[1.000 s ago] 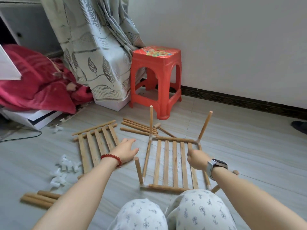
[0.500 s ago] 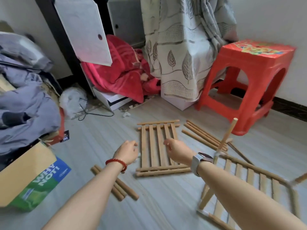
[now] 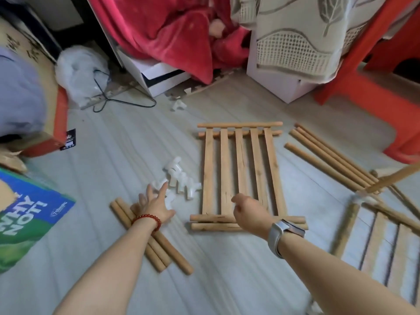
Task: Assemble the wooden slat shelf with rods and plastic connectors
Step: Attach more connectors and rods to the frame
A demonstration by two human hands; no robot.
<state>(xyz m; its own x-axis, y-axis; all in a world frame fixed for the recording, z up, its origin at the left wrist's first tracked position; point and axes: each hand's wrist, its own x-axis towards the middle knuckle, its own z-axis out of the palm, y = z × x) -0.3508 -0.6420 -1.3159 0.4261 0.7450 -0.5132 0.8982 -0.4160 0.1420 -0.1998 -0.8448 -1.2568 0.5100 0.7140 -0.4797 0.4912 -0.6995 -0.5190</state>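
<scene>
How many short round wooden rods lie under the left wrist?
3 short round wooden rods lie side by side on the floor under the left hand, left of the flat wooden slat panel; the forearm covers their middles, so another may be hidden.

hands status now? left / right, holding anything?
Left hand: open, fingers spread, reaching to the white plastic connectors, gripping nothing.
Right hand: fingers loosely curled over the slat panel, holding nothing.

a home room, red blanket (image 3: 179, 39), leaf-print curtain (image 3: 302, 30), red plastic stool (image 3: 372, 87), wood-look floor (image 3: 127, 142)
</scene>
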